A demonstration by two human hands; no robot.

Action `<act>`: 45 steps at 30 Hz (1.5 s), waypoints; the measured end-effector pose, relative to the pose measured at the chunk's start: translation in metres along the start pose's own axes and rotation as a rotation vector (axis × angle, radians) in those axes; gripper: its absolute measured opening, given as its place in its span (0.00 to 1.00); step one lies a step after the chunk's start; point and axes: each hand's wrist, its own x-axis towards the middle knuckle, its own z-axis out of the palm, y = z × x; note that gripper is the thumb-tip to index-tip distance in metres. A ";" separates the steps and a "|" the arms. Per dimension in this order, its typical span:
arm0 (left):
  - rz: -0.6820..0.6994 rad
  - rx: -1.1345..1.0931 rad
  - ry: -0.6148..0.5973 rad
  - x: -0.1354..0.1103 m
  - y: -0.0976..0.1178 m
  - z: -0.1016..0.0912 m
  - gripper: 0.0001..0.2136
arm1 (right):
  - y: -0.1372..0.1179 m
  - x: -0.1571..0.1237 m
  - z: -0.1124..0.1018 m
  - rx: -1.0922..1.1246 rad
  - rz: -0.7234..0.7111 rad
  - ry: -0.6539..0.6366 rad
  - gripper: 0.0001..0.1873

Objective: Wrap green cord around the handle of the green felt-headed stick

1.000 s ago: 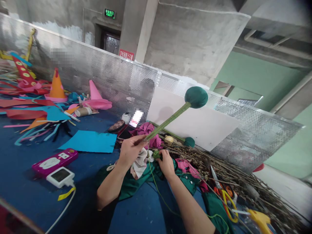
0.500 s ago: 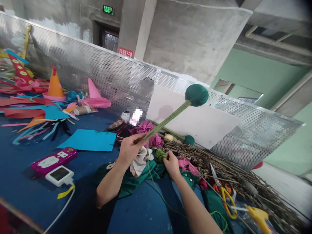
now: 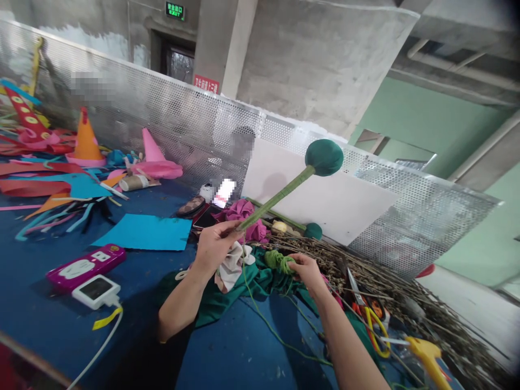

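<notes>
Stem (image 3: pixel 278 199), slanting toward two o'clock from the left hand (image 3: pixel 215 246) pinching its lower end, looks light, stiff and top-heavy under its ball (image 3: pixel 324 157), so best held low, while the right hand (image 3: pixel 306 271) pinches soft-looking yarn (image 3: pixel 277 261) at six o'clock below it.

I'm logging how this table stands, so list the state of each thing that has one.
Left hand: pinching the wrapped stick
Wrapped stick: tilted, green ball uppermost
Right hand: gripping the yarn bundle
Yarn bundle: gathered in loops
Exit sign: lit
White device: screen dark, cable attached
Orange cone: point up
Blue sheet: lying flat
Yellow glue gun: lying down
</notes>
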 end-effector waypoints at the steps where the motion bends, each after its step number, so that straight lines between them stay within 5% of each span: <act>1: -0.003 0.003 0.000 0.000 0.000 0.000 0.19 | -0.001 -0.003 -0.006 0.001 0.009 -0.012 0.16; 7: -0.008 0.019 -0.003 0.000 0.002 0.001 0.18 | 0.004 -0.021 -0.036 -0.098 -0.010 0.042 0.14; 11: -0.006 0.025 -0.010 0.000 -0.001 0.000 0.19 | 0.005 -0.038 -0.057 -0.335 -0.079 0.188 0.08; 14: -0.002 0.030 -0.016 0.001 -0.005 0.000 0.19 | -0.006 -0.047 -0.058 -0.526 -0.176 0.304 0.14; 18: 0.002 0.039 -0.034 0.002 -0.009 0.000 0.19 | -0.027 -0.037 -0.022 -0.699 -0.286 0.308 0.12; 23: 0.013 0.044 -0.056 0.002 -0.011 0.001 0.19 | -0.039 -0.010 0.041 -0.876 -0.221 0.341 0.21; 26: 0.023 0.043 -0.067 0.002 -0.013 0.001 0.19 | -0.039 -0.003 0.059 -0.924 -0.200 0.353 0.21; 32: 0.034 0.015 -0.080 0.002 -0.014 0.001 0.17 | -0.044 -0.009 0.044 -0.892 -0.188 0.270 0.12; 38: 0.020 -0.006 -0.071 0.001 -0.013 0.002 0.18 | -0.045 -0.018 0.014 -0.724 -0.182 0.147 0.21; 45: 0.024 0.012 -0.077 0.000 -0.010 0.003 0.19 | -0.090 0.041 -0.017 -0.296 -0.147 0.070 0.16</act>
